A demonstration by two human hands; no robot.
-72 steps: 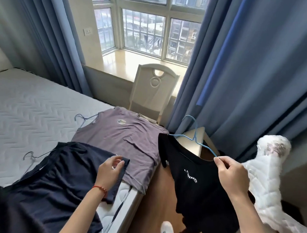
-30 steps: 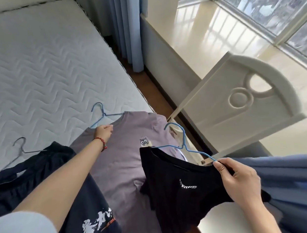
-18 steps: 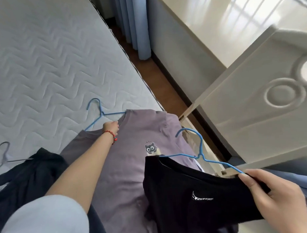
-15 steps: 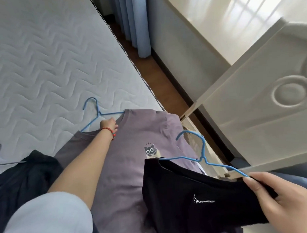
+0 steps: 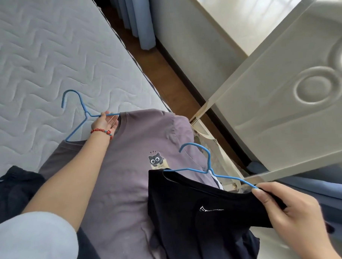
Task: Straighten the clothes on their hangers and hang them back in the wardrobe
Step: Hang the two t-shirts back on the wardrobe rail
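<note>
Left hand (image 5: 105, 123) now grips purple shirt's hanger (image 5: 79, 113); right hand (image 5: 291, 212) keeps pinching black shirt (image 5: 198, 215).

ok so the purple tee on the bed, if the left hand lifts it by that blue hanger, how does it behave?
Probably floppy: the purple tee lies creased on the mattress, so it should sag below the blue hanger. Likely light, being thin fabric. It may slide askew, since the left hand has its grip near the neck and one hanger arm shows bare.
</note>
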